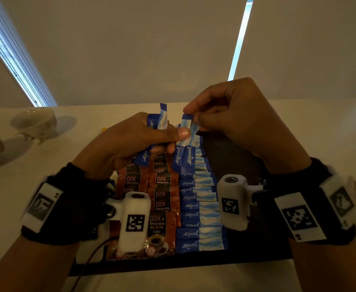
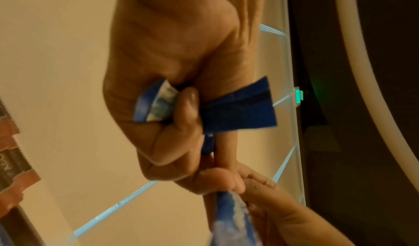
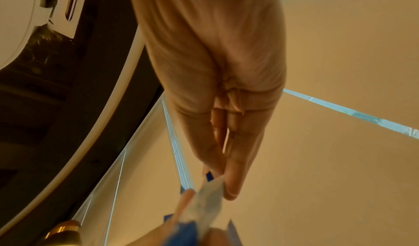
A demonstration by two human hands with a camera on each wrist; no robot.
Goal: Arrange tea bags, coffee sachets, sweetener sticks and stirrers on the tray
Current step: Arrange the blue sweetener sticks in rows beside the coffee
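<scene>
While the left hand [image 1: 130, 142] clutches a bundle of sweetener sticks [image 1: 182, 157] above the tray [image 1: 246, 157] in the head view, the right hand [image 1: 242, 119] pinches one stick's top. From the left wrist, curled fingers [image 2: 188, 110] grip loosely, so pulling could spill sticks; the right-wrist view shows fingertips [image 3: 231, 187] pressed together on that stick.

We read "equal" in white script on the blue sweetener sticks [image 1: 198, 233], and "D2X", "BLACK" and "Coffee" on the brown coffee sachets [image 1: 161, 226]; their smaller print stays illegible.
</scene>
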